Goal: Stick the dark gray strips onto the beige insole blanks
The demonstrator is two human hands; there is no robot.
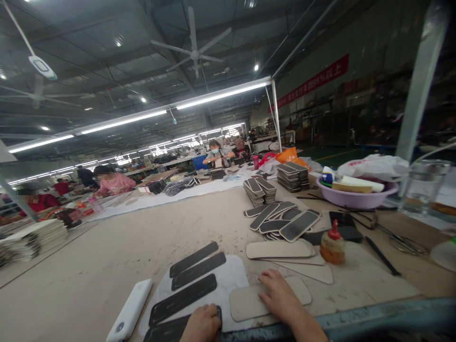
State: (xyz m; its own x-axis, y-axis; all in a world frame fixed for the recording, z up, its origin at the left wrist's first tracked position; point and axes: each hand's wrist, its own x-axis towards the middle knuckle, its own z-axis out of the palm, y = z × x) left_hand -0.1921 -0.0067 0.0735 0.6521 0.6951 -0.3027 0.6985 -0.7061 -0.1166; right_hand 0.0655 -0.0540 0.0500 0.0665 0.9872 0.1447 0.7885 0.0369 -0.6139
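My left hand (203, 324) is at the near edge of the table, its fingers curled over the right end of a black strip (166, 331); its fingertips are hidden. Three more black strips, one of them here (183, 299), lie in a slanted row on a white sheet (235, 270). My right hand (280, 292) rests on a beige rounded board (245, 304), fingers stretched out across its top. Just beyond are several stacked beige boards (280, 250). A glue bottle (333, 247) with a red cap stands to their right.
A white device (130, 311) lies left of the strips. Behind the boards are a loose heap of grey-faced pieces (299, 225) and neat stacks (260, 190). At right are a purple basin (358, 194), a black tool (383, 256), scissors (406, 242) and a glass jar (423, 185). Other people work farther back.
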